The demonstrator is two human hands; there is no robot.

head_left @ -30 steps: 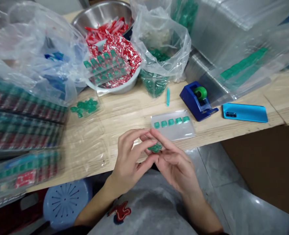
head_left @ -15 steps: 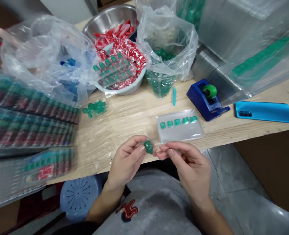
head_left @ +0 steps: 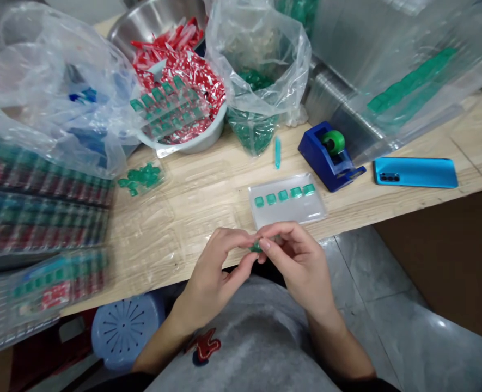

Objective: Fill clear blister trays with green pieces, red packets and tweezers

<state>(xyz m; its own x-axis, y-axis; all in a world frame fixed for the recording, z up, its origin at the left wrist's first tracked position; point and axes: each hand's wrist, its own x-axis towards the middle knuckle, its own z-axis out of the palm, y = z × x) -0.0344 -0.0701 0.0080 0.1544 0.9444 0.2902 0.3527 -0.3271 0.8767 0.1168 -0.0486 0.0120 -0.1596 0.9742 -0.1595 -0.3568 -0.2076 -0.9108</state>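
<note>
Both hands meet at the table's front edge, around a small green plastic piece [head_left: 256,247] mostly covered by fingers. My left hand [head_left: 220,267] is closed, thumb and index finger pinching at the piece. My right hand [head_left: 300,261] is closed too, its fingertips pressed against the same piece; whether it holds anything more is hidden. Just beyond them lies a clear plastic tray [head_left: 287,214] with a row of several green square pieces [head_left: 282,195] along it. Further left, a heap of loose green pieces [head_left: 140,178] sits on a clear tray.
A blue tape dispenser [head_left: 326,158] and a blue phone [head_left: 415,172] lie to the right. Behind stand a plastic bag of green pieces [head_left: 261,71], a white bowl [head_left: 200,142] of red packets and a steel bowl [head_left: 122,32]. Stacked filled packs [head_left: 40,201] occupy the left.
My hands have come together, and my right fingers now cover most of the green piece that showed at my left fingertips. The view has shifted slightly right.
</note>
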